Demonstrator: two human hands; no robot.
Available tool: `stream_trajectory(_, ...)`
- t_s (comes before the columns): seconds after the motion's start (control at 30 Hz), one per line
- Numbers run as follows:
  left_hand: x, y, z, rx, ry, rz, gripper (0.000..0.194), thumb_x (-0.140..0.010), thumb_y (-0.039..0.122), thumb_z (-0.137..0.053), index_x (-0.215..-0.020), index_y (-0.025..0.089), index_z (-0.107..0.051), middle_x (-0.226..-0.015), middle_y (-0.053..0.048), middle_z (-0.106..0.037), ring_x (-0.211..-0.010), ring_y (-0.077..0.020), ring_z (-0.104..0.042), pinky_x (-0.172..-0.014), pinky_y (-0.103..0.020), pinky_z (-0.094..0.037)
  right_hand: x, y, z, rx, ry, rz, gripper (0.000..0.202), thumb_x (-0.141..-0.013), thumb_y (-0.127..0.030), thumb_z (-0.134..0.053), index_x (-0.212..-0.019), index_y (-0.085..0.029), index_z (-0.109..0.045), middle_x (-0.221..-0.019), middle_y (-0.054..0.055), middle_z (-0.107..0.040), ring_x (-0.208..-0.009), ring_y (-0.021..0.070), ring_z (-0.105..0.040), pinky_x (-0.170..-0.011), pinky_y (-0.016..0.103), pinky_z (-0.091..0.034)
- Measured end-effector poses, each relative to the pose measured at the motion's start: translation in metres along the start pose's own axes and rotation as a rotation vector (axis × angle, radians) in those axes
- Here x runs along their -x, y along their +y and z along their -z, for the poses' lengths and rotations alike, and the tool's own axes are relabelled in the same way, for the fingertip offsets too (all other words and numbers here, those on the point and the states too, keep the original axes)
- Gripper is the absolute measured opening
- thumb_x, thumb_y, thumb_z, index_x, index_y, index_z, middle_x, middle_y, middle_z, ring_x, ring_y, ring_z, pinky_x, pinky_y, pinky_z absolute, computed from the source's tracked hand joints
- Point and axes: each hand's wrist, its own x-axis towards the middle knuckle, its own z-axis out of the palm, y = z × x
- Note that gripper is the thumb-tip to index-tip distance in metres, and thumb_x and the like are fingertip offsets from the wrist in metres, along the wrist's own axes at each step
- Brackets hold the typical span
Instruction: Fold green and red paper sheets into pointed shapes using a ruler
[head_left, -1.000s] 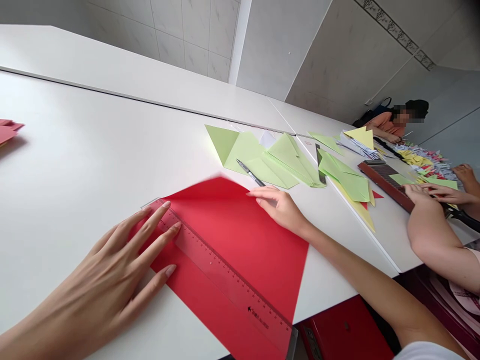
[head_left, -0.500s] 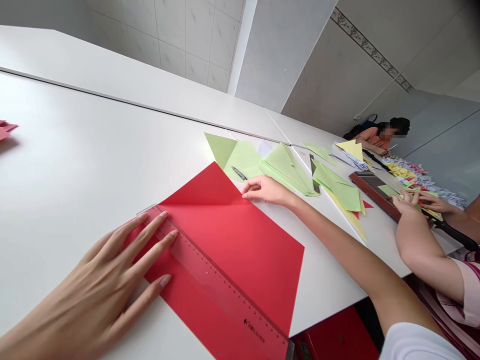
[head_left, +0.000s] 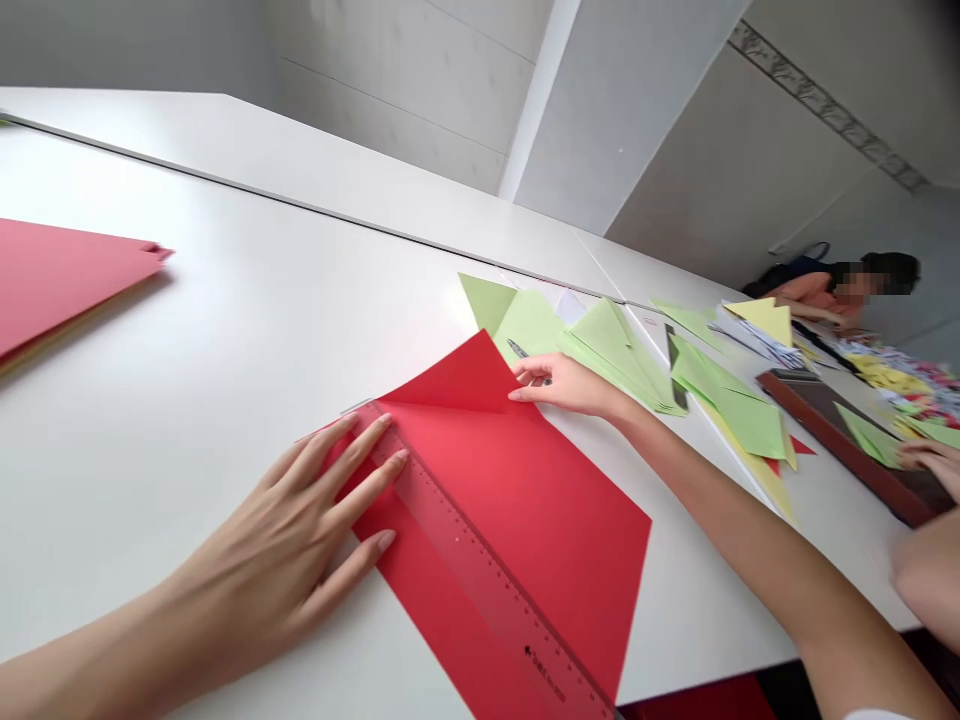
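A red sheet of paper (head_left: 570, 530) lies on the white table, its far corner lifted and bent along a crease. Across the sheet runs a clear plastic ruler (head_left: 480, 565), which reaches down to the bottom edge of the view. My left hand (head_left: 307, 520) rests with fingers spread, several fingertips on the ruler's far end and on the paper beneath it. At the raised corner, my right hand (head_left: 566, 385) pinches the sheet's right edge between thumb and fingers. A grey pen (head_left: 516, 348) lies just behind that hand, partly hidden.
Light green folded papers (head_left: 626, 355) lie beyond my right hand. Pink-red stacked papers (head_left: 67, 275) sit at the far left. On the right are a brown-edged paper cutter (head_left: 832, 440), a co-worker's hand (head_left: 937, 465) and a yellow sheet (head_left: 765, 318). Another person (head_left: 814, 290) sits farther back.
The view has swung left, so everything sits farther right and more of the pink-red stack shows. Both hands keep their places on the red paper and ruler.
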Motion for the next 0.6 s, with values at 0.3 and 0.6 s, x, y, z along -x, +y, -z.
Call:
stream_trajectory(0.3,-0.001,0.011,0.008,-0.024,-0.103,0.073,0.057,-0.099,0.046,-0.038,-0.15,0.023,-0.037,-0.16,-0.009,-0.026,-0.147,-0.0372,-0.024,-0.112,-0.057,-0.036,-0.006,-0.013,-0.018,-0.101,-0.022,0.083,0.03,-0.081,-0.05,-0.066,-0.086,-0.021,-0.072,-0.078,0.002,-0.066,-0.065,0.0151,-0.055,-0.059,0.028,-0.043)
stream_trajectory(0.6,-0.002,0.012,0.01,0.011,-0.09,0.079,0.056,-0.097,0.048,-0.042,-0.148,0.024,-0.042,-0.159,-0.008,-0.03,-0.145,-0.0385,-0.029,-0.111,-0.058,-0.039,-0.012,-0.009,-0.036,-0.163,0.15,0.005,0.045,-0.076,-0.055,-0.07,-0.053,-0.02,-0.054,-0.052,-0.004,-0.043,-0.05,0.0098,-0.035,-0.049,0.028,-0.031)
